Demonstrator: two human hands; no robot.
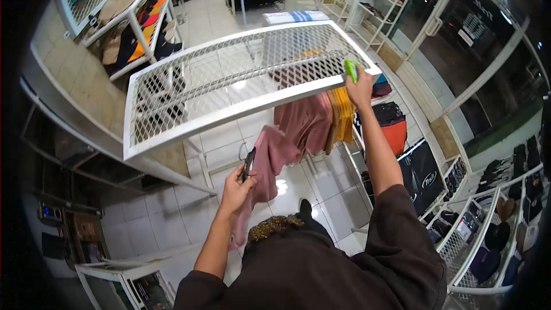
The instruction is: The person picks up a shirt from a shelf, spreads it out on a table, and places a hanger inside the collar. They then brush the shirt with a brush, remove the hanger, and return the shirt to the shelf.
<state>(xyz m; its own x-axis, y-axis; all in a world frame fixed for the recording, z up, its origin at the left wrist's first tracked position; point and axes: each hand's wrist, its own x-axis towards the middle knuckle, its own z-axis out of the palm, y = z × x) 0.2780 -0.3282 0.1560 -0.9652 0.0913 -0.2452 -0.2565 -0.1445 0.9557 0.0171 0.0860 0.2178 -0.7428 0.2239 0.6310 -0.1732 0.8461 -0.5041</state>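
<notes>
My left hand [236, 191] is closed around a black clothes hanger [249, 163], and a pink garment [267, 163] hangs down beside it. My right hand [360, 88] is at the right end of a white rack with a mesh top [241, 106]. Its fingers are wrapped round a small bright green object [351, 71], whose kind I cannot make out. Below the mesh top, more pink garments [304, 123] and yellow garments [342, 113] hang close together near my right forearm.
Shelves with folded clothes [140, 31] stand at the back left. A display of caps [498, 235] fills the lower right, with a black bag [423, 175] nearby. Glass doors [476, 34] are at the upper right. A glass-topped case [123, 284] stands at the lower left.
</notes>
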